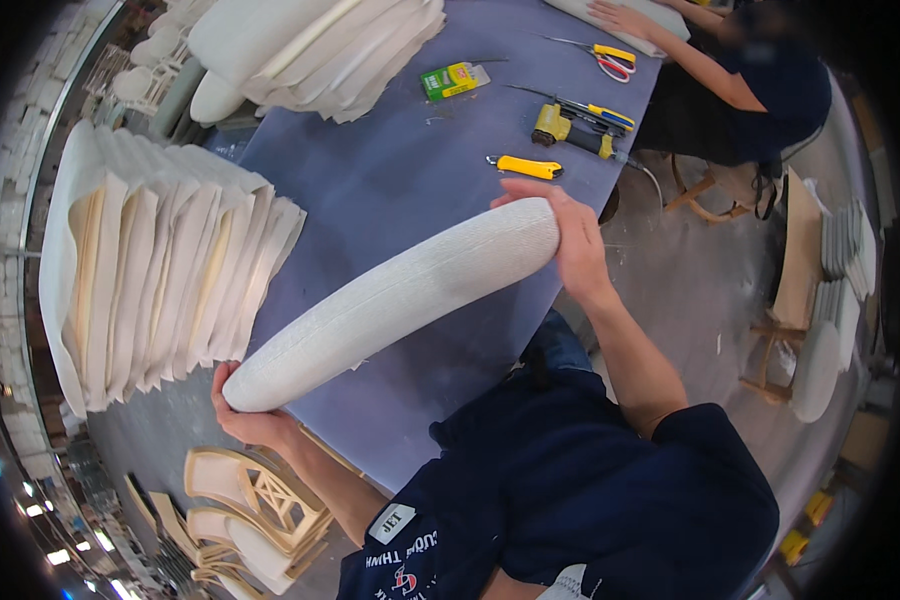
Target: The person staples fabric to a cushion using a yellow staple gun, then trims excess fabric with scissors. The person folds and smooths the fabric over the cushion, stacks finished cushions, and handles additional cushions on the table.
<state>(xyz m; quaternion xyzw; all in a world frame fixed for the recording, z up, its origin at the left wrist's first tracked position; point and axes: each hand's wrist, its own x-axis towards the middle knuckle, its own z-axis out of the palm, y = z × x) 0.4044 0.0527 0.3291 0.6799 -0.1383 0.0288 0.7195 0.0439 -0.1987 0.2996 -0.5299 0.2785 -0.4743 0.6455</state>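
Between my two hands I hold a long, pale grey upholstered cushion panel [400,295], turned so that a seamed edge faces up. My left hand [242,412] is wrapped round its lower left end. At the upper right end, my right hand [573,235] grips the other side, fingers curled over the fabric. The panel is above the blue-grey worktable [370,195]. Just beyond my right hand lie a yellow utility knife [526,167] and a yellow staple gun [570,132] with a hose.
A stack of pale covered panels [160,270] stands left, another [315,55] at the far left. A green-yellow box [455,80] and scissors [610,62] lie on the table. A co-worker's hand [625,20] rests on a panel. Wooden chair frames [260,500] stand lower left.
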